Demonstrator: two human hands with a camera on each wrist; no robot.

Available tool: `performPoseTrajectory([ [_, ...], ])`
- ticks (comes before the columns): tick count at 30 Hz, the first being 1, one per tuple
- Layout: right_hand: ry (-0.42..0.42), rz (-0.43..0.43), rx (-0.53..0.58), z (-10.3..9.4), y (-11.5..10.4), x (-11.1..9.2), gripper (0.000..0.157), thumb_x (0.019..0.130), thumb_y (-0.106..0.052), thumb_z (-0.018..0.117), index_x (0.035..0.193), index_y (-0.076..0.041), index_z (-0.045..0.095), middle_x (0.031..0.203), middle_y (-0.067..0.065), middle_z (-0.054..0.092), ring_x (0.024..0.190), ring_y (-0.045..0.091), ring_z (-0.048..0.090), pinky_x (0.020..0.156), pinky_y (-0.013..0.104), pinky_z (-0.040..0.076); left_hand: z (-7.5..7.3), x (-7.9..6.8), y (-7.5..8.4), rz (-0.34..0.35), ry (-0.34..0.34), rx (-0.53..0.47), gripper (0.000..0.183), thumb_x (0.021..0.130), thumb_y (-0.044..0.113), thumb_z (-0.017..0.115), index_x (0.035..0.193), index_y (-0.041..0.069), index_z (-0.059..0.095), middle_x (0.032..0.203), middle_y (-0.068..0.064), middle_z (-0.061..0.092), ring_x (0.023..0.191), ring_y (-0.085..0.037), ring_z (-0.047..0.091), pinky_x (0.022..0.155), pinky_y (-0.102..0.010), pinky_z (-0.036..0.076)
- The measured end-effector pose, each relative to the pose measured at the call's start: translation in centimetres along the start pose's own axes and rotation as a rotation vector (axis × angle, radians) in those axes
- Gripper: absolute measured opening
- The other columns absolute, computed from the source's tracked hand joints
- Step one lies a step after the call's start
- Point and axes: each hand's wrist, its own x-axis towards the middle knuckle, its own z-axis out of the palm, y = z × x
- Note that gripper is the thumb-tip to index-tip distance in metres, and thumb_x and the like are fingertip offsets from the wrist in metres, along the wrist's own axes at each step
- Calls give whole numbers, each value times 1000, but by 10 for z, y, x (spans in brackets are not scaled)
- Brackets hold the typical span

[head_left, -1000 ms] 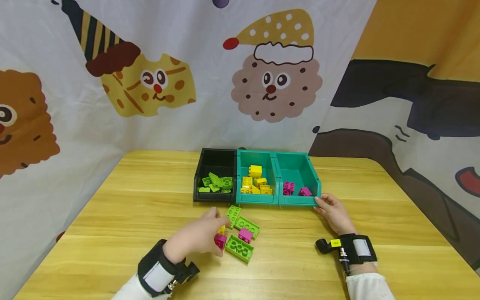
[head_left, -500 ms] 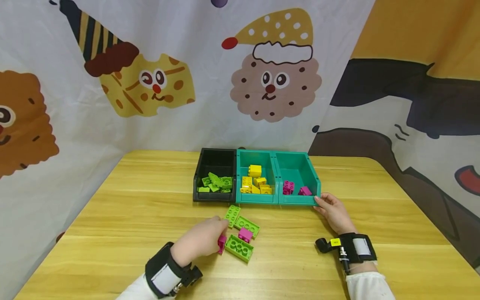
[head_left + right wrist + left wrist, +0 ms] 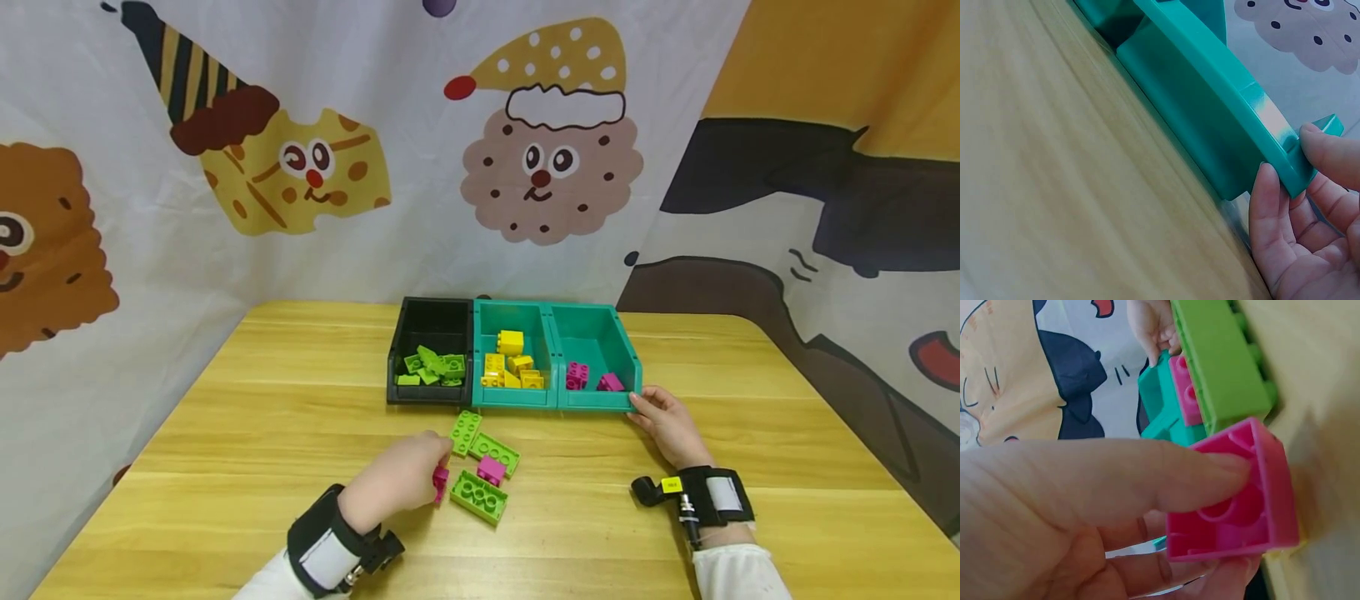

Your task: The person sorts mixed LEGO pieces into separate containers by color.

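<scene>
My left hand [image 3: 397,475] pinches a magenta building brick [image 3: 1279,494] just above the table. In the left wrist view the thumb lies over its hollow underside, with fingers behind it. A sliver of a yellow brick [image 3: 1288,550] shows behind the magenta one; whether the hand touches it I cannot tell. Just right of this hand, a green brick [image 3: 478,497] lies hollow side up. My right hand [image 3: 675,429] grips the front right corner of the right teal bin [image 3: 596,402]; in the right wrist view, thumb and fingers [image 3: 1265,206] hold its rim.
Another magenta brick [image 3: 491,470] lies by two green bricks, one studs up [image 3: 465,432] and one hollow side up [image 3: 504,454]. Behind stand a black bin [image 3: 427,396] with green bricks and a middle teal bin [image 3: 513,398] with yellow bricks. The right bin holds magenta bricks [image 3: 577,376].
My left hand has closed in around the magenta brick, which has turned. The yellow brick beside it is now hidden in the head view. The right hand has stayed on the bin corner.
</scene>
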Motion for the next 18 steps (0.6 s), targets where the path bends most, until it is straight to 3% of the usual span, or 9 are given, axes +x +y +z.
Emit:
performPoseTrajectory([
  [4,4,-1,-13,-1,0,0,12,95,-23,58,97,-12,53,90,-8,51,86,2,54,80,17,51,-4,1,-2,-22,36,-24,30,63,-12,68,83,7,57,77,-2,54,70,-16,49,65,-33,47],
  [11,13,-7,1,-4,0,-2,14,94,-24,59,97,-12,52,90,-6,51,85,2,54,80,17,51,-12,4,-1,-25,115,-69,28,66,-10,69,74,10,51,72,-1,47,65,-16,44,57,-28,39],
  [18,10,2,6,0,-2,-3,13,94,-21,59,97,-11,52,90,-7,51,86,2,54,81,17,51,-13,7,1,-26,158,-67,27,69,-6,72,76,10,51,74,0,46,66,-15,44,57,-26,40],
])
